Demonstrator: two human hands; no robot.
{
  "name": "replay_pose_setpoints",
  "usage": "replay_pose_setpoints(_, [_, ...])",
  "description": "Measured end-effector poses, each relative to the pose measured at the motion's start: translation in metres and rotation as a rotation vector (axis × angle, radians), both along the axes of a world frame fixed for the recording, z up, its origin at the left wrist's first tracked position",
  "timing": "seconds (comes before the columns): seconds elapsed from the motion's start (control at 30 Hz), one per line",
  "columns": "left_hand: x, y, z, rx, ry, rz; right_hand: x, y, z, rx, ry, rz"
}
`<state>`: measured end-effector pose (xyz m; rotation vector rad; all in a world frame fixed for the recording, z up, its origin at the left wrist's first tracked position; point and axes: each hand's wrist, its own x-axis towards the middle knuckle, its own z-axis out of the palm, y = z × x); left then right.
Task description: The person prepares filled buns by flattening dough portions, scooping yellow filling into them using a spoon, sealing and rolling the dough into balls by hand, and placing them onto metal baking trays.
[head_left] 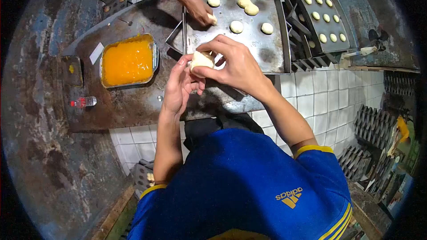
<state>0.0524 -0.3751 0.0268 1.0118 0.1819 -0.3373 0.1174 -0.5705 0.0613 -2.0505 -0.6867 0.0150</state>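
A pale ball of dough (pixel 202 62) is held up between my two hands, over the near left edge of the metal baking tray (pixel 276 62). My right hand (pixel 233 62) curls round it from the right, thumb in front and fingers behind. From the left, my left hand (pixel 178 84) supports it with the fingertips, palm partly turned up. Several round dough pieces, among them one dough ball (pixel 236 27), lie on the tray, and two near its far side touch each other. Part of the dough is covered by my fingers.
Left on the worn table stands a foil-like tray of orange filling (pixel 127 62). A small bottle with a red cap (pixel 83 102) lies nearby. Another person's hand (pixel 200 12) holds dough over the tray's left side. A second tray of dough balls (pixel 347 26) rests on stacked trays at right.
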Motion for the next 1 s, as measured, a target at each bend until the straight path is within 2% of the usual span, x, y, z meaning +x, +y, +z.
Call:
replay_pose_setpoints(0.13, [0.0,-0.001,0.01,0.066,-0.009,-0.026,0.005,-0.006,0.001,0.033,0.045,-0.01])
replay_pose_setpoints(0.27, [0.002,-0.006,0.015,0.051,0.0,-0.009,0.008,-0.009,0.006,-0.007,-0.077,0.02])
replay_pose_setpoints(0.3, [0.003,-0.008,0.014,0.122,-0.035,-0.013,0.012,-0.01,0.003,-0.005,-0.086,0.021])
replay_pose_setpoints(0.33, [0.004,-0.01,0.014,0.193,-0.071,-0.014,0.015,-0.011,0.003,0.039,0.073,0.015])
replay_pose_setpoints(0.37, [0.005,-0.012,0.012,0.194,-0.072,-0.012,0.016,-0.012,0.006,0.039,0.072,0.017])
replay_pose_setpoints(0.47, [0.008,-0.025,0.007,0.229,-0.081,0.127,0.015,-0.016,0.012,0.21,0.452,0.072])
replay_pose_setpoints(0.5, [0.008,-0.024,0.006,0.227,-0.081,0.129,0.013,-0.018,0.016,0.208,0.452,0.075])
replay_pose_setpoints(0.57, [0.009,-0.021,0.003,0.066,-0.064,0.16,0.011,-0.021,0.027,0.16,0.407,0.161])
replay_pose_setpoints(0.6, [0.01,-0.02,0.004,0.038,-0.043,0.169,0.011,-0.023,0.022,0.071,0.166,0.183])
replay_pose_setpoints(0.63, [0.011,-0.021,0.006,0.039,-0.044,0.174,0.01,-0.021,0.02,0.071,0.166,0.189])
replay_pose_setpoints(0.7, [0.015,-0.03,0.015,0.064,-0.032,0.217,0.008,-0.015,0.014,0.028,-0.115,0.231])
replay_pose_setpoints(0.77, [0.02,-0.041,0.023,0.083,0.006,0.291,0.013,-0.011,0.003,0.06,-0.182,0.24])
replay_pose_setpoints(0.83, [0.021,-0.026,0.018,-0.018,0.072,0.123,0.017,-0.009,-0.005,0.175,-0.047,0.196])
replay_pose_setpoints(0.9, [0.022,-0.023,0.016,-0.023,0.094,0.179,0.019,-0.008,-0.008,0.225,-0.069,0.152])
replay_pose_setpoints(0.97, [0.024,-0.02,0.018,-0.082,0.086,0.265,0.019,-0.011,-0.021,0.33,0.189,0.06])
replay_pose_setpoints(1.0, [0.025,-0.022,0.026,-0.005,-0.004,0.28,0.019,-0.01,-0.022,0.415,0.415,0.036])
